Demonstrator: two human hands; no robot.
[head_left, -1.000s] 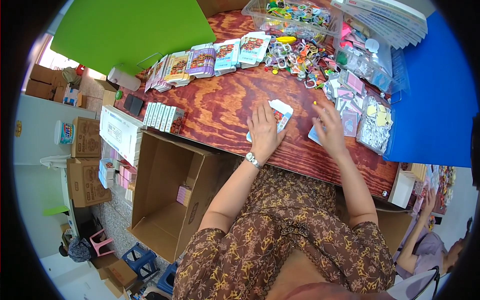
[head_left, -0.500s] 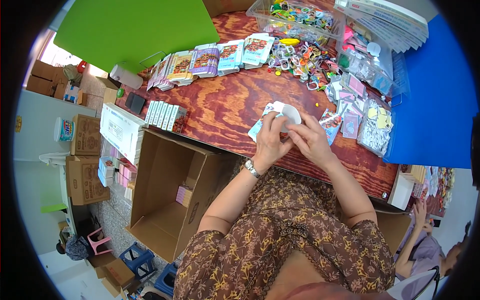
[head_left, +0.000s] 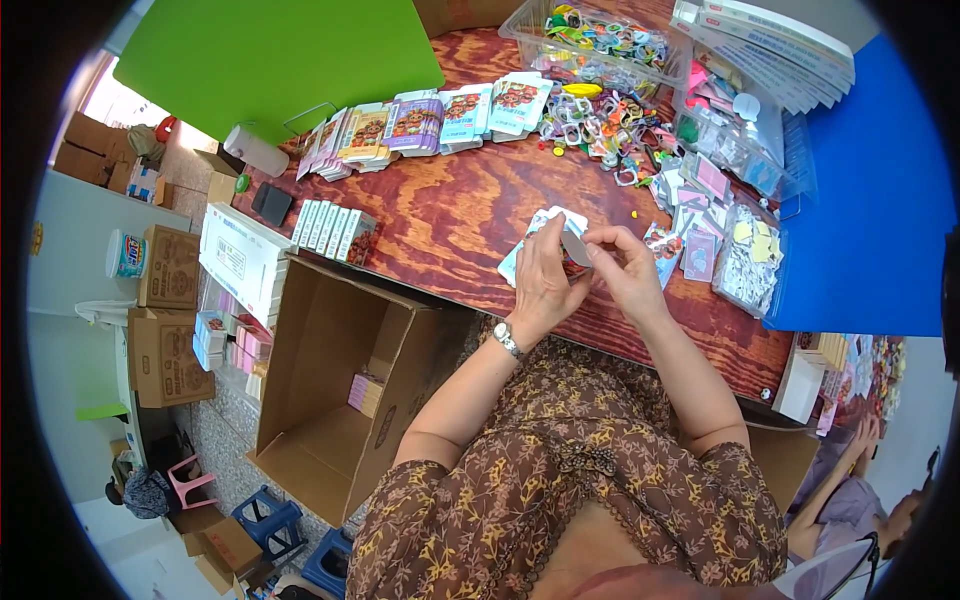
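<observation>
Right here over the red wood-grained table (head_left: 440, 215), my two hands meet close to the near edge, and between them sits a grey rounded piece (head_left: 574, 250), tipped up on edge. My right hand (head_left: 628, 272) has it: thumb and forefinger brought together at its right side, the other fingers curled. My left hand (head_left: 540, 275), watch (head_left: 506, 338) at the wrist, reaches up with fingers bent and near each other, right against the piece's left side; whether they grip it or merely lean there, I cannot tell. Below that hand, partly covered, a flat white-and-blue carton (head_left: 512, 266) lies on the wood. Just beyond my right fingers there's a printed packet (head_left: 664, 243), then pale cards (head_left: 698, 255) and a clear tray (head_left: 740, 303) of white pieces. Up ahead, a heap of coloured rings (head_left: 600, 122) spreads out, with fanned printed cartons (head_left: 415, 122) to its left, and small boxes (head_left: 325, 228) stand in a row nearer me.
</observation>
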